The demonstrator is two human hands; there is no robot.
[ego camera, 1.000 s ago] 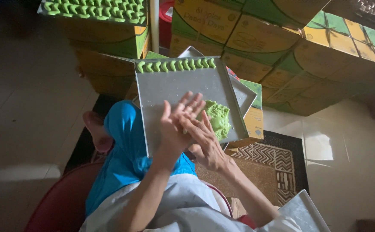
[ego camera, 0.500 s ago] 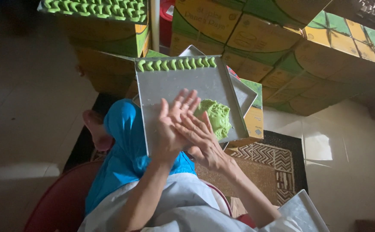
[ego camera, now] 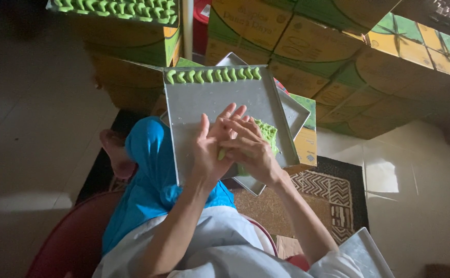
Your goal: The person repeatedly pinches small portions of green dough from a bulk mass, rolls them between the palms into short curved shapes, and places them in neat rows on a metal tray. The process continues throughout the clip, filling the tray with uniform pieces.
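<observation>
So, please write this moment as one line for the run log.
left hand: pressed flat against right, green dough between | right hand: same | metal tray: row of green pieces at far edge | dough lump: beside hands

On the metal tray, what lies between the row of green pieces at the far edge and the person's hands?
Bare tray, seen in the head view: nothing lies between the green row and the left hand or right hand.

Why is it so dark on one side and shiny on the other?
Head view: the floor at left lies in deep shadow, while the pale floor tiles at right catch a bright glare. The metal tray is evenly lit and sharp, the left hand and right hand show clearly over it, and the stacked cartons look dim and yellowish.
</observation>
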